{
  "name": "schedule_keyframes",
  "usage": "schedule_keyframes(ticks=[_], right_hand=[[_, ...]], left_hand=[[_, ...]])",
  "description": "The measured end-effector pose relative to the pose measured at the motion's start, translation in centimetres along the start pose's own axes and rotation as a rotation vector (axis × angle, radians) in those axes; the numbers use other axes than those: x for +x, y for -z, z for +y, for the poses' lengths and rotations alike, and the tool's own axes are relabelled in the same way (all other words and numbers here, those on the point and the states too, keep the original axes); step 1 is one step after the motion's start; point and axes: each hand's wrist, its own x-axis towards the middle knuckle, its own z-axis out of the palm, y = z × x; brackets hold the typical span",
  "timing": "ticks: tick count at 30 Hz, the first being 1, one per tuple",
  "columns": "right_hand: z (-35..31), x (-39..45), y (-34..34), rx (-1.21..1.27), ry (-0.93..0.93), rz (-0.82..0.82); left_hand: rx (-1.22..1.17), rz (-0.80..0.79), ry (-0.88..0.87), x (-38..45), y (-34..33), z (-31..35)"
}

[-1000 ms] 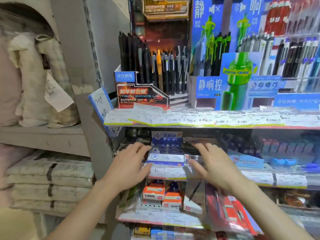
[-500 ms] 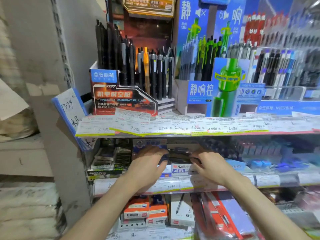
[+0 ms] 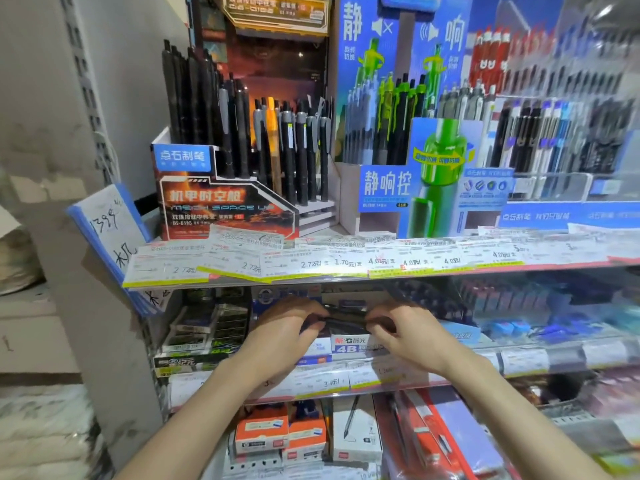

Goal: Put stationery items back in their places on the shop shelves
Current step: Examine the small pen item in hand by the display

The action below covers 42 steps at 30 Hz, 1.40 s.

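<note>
Both hands reach into the middle shelf (image 3: pixel 381 379), under the upper shelf's row of price tags. My left hand (image 3: pixel 284 332) and my right hand (image 3: pixel 403 332) each grip one end of a dark, flat stationery pack (image 3: pixel 346 318), fingers curled round it. The pack sits just above a white and blue box marked 4B (image 3: pixel 349 344). What the pack contains is too blurred to tell.
The upper shelf carries an orange pen display (image 3: pixel 225 206) with black pens and a blue and green pen display (image 3: pixel 436 181). Black boxes (image 3: pixel 207 327) stand left of my hands. Orange boxes (image 3: pixel 280 431) and red packs (image 3: pixel 429 434) fill the lower shelf. A blue handwritten sign (image 3: pixel 110 233) hangs at left.
My hands went from open in front of the middle shelf to reaching deeper in and curling round the dark pack. The view shifted right and closer to the shelves.
</note>
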Motion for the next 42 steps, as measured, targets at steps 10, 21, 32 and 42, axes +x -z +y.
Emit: schedule_keyframes(ticks=[10,21,32,42], right_hand=[[-2.5,-0.6,0.8,0.067,0.164,0.168],[-7.0,-4.1,3.1,0.152,0.381,0.160],[-10.1,-4.8,10.4,0.322,0.462,0.282],[-13.0,0.9,15.7,0.472,0.447,0.287]], left_hand=[[-0.061,0.158,0.052,-2.8,2.1,-0.8],[-0.214,0.305,-0.155,-9.7,7.0,0.1],[-0.375,0.453,-0.163,-8.4,15.0,4.5],[-0.426,0.518,-0.121,-1.9,20.1,5.9]])
